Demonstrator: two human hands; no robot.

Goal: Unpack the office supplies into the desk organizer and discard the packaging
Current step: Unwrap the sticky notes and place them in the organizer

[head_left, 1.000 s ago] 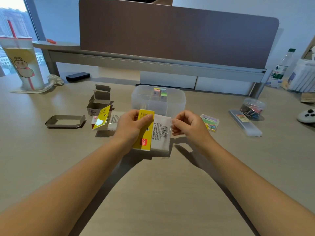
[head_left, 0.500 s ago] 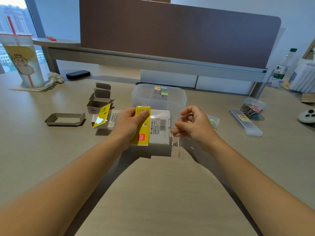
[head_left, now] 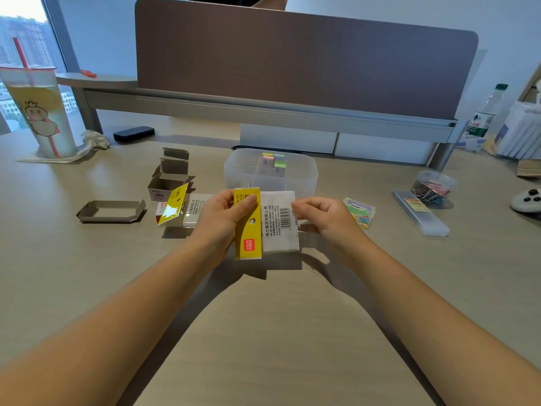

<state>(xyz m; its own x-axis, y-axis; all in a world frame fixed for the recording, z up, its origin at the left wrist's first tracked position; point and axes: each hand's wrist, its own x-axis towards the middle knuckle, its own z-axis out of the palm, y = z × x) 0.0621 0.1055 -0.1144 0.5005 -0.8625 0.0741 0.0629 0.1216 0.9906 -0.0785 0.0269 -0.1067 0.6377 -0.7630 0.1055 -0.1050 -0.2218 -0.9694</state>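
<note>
Risk first: film tearing unevenly. My left hand (head_left: pixel 225 218) grips the pack (head_left: pixel 269 224) by its yellow header card, thumb across the front and fingers curled behind. My right hand (head_left: pixel 319 218) has fingers curled in at the pack's right edge and looks to be pinching the clear wrap there; the film is too faint to confirm how much I've got. Pack is held up off the desk (head_left: pixel 263 332), just in front of the organizer (head_left: pixel 307 177).

Failure modes as I judge them:
- Thin pinch on slick film slips off, and I'm back to hunting for the seam.
- Hard pull with only the header held: card bends or rips off and I lose my anchor.
- Wrap gives all at once, contents spill onto the desk or slide toward the loose box (head_left: pixel 169 180) and tray (head_left: pixel 111 210) on the left.
- Elbow or pull-through to the right could clip the sticky flags (head_left: pixel 360 212) or the clip tub (head_left: pixel 433 189).

Organizer already has coloured note blocks in a back compartment; front compartments look free, though the translucent wall hides some of it. A second opened pack (head_left: pixel 181 209) lies just left of my left hand, touching distance, so a dropped pack could get muddled with it. Packaging on the desk is not yet discarded.
</note>
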